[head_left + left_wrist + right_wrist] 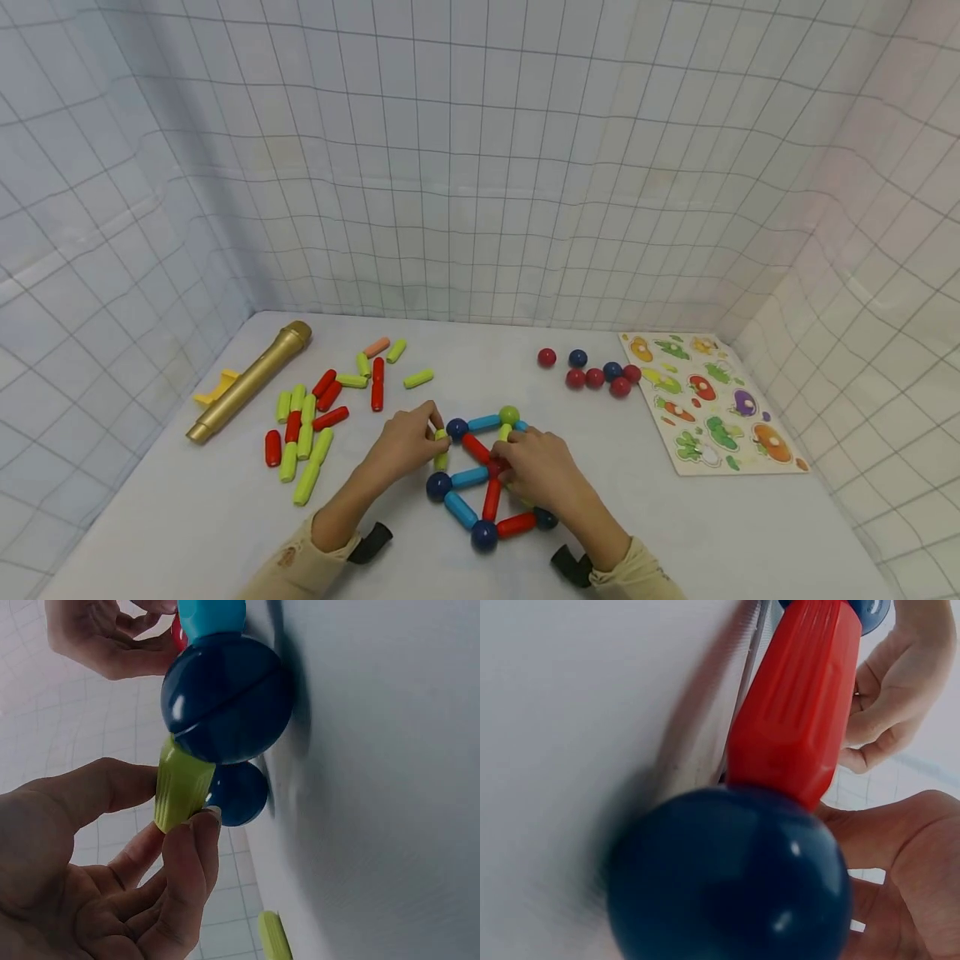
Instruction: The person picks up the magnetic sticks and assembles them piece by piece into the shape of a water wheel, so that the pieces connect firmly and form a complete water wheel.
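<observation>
My left hand pinches a ribbed yellow-green rod between thumb and fingers. One end of the rod meets a blue ball; in the left wrist view another blue ball shows behind it. Both belong to a flat frame of balls joined by light blue rods and red rods. At the frame's middle, my right hand holds the red ball, its fingers partly covering it. A green ball forms the far corner. The right hand hides some green rods.
Loose green rods and red rods lie to the left, near a gold microphone and a yellow piece. Several red balls and blue balls sit behind right. A vegetable puzzle board lies far right.
</observation>
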